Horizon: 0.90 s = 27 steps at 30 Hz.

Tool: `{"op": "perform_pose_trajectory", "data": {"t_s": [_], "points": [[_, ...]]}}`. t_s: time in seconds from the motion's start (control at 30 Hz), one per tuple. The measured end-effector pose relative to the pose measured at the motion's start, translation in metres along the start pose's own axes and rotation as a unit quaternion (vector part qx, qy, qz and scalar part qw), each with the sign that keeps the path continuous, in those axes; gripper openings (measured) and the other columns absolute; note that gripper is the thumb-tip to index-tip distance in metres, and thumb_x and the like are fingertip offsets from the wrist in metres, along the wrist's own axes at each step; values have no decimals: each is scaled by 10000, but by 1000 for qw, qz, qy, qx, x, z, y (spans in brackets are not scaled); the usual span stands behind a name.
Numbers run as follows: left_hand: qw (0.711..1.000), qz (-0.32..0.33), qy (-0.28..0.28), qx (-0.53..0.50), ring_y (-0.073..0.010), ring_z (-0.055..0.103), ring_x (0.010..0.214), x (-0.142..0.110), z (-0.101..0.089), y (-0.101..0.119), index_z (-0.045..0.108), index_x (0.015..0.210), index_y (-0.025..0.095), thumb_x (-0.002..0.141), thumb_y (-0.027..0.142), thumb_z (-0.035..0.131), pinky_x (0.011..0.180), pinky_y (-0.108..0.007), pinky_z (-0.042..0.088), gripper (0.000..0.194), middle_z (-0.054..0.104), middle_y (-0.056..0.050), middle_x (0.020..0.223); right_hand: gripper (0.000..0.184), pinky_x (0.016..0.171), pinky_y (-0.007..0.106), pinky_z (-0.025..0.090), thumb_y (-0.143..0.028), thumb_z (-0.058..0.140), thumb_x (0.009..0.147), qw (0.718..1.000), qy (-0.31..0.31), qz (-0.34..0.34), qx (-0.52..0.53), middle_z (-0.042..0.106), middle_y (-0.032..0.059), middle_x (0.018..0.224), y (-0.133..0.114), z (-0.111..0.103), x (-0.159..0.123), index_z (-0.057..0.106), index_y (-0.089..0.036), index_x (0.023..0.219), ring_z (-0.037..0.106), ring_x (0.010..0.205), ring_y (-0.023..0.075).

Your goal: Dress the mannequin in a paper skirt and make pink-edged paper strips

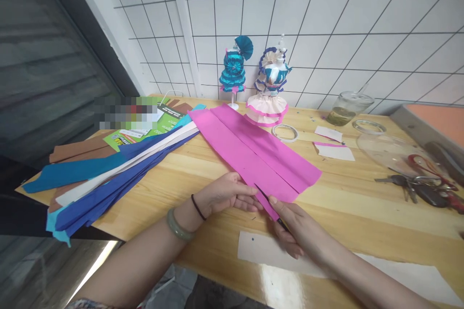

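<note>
A long sheet of pink crepe paper (246,152) lies across the middle of the table, with a cut or fold line along its length. My left hand (230,192) is closed on the sheet's near left edge, thumb on top and fingers below. Dark scissors (262,193) are in my right hand (290,224), which is closed around their handles, mostly hidden by the fingers. One blade shows on top of the paper near my left fingertips, and the near strip of pink hangs beside my right hand.
Crepe paper strips (119,183) in blue, white and brown fan out at left. Two paper-dressed figures (232,70) stand by the tiled wall. Tape rolls (285,133), white scraps (333,151), a glass (348,107) and keys (406,186) lie rightward. White paper strips (264,249) lie at the near edge.
</note>
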<state>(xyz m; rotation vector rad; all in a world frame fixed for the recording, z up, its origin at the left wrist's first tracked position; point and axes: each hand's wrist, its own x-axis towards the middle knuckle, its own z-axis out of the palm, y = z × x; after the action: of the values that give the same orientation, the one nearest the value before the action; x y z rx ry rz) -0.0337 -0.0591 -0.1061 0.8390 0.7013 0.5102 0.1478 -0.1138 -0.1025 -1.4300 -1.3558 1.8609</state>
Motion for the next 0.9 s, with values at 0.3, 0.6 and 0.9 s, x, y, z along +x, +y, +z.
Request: {"op": "perform_pose_trajectory", "data": {"t_s": [0.3,0.6,0.9], "points": [[999,22,41,-15,-161,655,772,1,-5,1,624,980,100,680,191,715,712,-270,536,326,663,-126,951,548,298,204,246,-703,342,783,1000,-6,20,0,258,-96,316,0,-2,0,385,-210,547,275,249,61],[999,7,52,-9,-156,655,724,1,-4,2,635,942,92,643,201,739,692,-274,533,336,666,-120,908,517,293,198,248,-680,348,798,999,-19,42,26,240,-103,302,-7,-1,10,361,-217,569,245,253,62],[998,5,54,-20,-142,645,695,1,-3,2,642,909,85,625,198,751,673,-266,528,324,664,-100,838,503,271,183,227,-662,374,797,998,-20,52,30,231,-112,300,-8,-1,17,434,-202,604,217,239,59]]}}
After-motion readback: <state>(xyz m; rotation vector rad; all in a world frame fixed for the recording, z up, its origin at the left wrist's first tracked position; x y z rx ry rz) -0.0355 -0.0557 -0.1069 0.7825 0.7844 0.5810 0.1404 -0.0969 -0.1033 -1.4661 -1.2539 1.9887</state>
